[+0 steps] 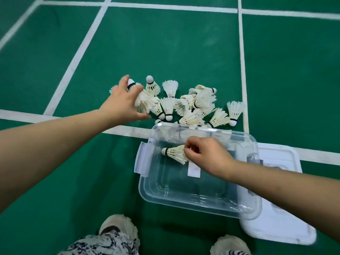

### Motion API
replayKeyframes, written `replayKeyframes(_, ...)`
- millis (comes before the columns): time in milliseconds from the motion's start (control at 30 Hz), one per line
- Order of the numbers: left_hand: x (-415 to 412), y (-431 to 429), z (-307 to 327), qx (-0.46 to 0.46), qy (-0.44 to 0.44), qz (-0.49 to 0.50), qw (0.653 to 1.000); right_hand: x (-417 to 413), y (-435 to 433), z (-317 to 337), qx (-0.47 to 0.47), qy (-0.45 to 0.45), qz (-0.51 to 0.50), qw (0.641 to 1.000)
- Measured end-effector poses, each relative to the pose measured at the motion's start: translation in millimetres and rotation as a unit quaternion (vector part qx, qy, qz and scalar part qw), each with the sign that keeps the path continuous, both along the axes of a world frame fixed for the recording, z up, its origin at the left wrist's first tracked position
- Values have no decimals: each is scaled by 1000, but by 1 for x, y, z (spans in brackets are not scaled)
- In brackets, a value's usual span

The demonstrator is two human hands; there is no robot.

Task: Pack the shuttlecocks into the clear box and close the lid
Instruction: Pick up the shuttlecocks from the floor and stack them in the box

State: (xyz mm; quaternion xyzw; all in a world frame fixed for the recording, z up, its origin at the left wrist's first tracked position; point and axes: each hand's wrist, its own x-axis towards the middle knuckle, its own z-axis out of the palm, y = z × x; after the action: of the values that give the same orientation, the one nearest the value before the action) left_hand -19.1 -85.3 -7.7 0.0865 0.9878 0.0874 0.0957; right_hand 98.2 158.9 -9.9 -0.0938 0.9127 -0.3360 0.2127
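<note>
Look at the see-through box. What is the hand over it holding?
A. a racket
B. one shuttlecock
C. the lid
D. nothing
B: the right hand pinches the feathers of one shuttlecock over the clear box, while the lid lies on the floor beside the box.
</note>
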Motion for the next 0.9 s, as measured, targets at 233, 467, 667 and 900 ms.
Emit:
replayKeyframes(233,36,30,48,34,35,-25,999,13,1,28,-13,37,-30,999)
replayKeyframes(467,96,63,65,93,4,-63,994,16,-5,61,-215,-28,-160,963)
replayKeyframes(667,109,70,56,61,-9,-111,992,28,-2,59,-294,-87,-272,912)
replayKeyframes(900,101,73,44,33,-7,-123,992,28,10,45,-277,-87,-312,904)
